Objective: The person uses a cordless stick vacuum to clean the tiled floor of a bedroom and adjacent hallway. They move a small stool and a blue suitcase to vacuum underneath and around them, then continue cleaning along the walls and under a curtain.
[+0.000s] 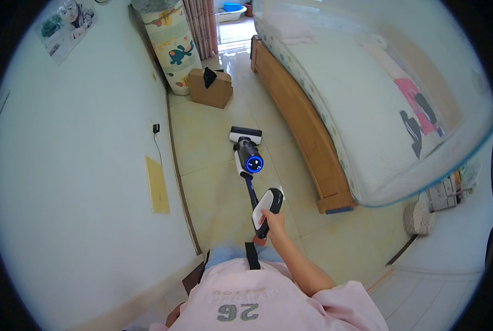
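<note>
My right hand [274, 224] is closed around the white and black loop handle of a cordless floor washer or stick vacuum [246, 157]. The machine's wide floor head rests on the tiled floor [205, 149] ahead of me, and a blue ring glows on its round display. Its slim dark tube runs from the body back to the handle. My left hand is out of view; only a bit of that arm shows at the bottom edge, beside my pink shirt.
A bed with a wooden side rail [300, 124] and a mosquito net stands at the right. Ahead on the left are a cardboard box [210, 89] and a tall patterned roll [174, 49]. A white wall [85, 165] runs along the left, with a plugged-in black adapter [156, 128].
</note>
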A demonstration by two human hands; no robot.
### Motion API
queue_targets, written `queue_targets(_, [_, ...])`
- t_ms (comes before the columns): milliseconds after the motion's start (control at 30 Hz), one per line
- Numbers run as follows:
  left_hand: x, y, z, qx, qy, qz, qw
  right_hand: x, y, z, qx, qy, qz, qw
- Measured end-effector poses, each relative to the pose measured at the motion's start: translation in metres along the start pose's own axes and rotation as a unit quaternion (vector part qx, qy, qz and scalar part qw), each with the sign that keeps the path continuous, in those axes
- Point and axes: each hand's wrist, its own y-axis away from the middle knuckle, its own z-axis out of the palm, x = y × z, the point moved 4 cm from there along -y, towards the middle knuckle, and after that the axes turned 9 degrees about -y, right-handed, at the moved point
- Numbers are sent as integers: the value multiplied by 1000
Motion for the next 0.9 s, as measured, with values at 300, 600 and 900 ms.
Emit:
queue_targets(300, [181,-36,51,17,48,-19,999,-114,-166,58,0,-1,3,1000])
queue_targets(600, [481,-132,-50,72,-49,89,992,-228,-327,113,-48,134,4,990])
queue_targets(900, [745,-205,-103,126,23,212,969,-329,-443,191,-121,441,-90,885])
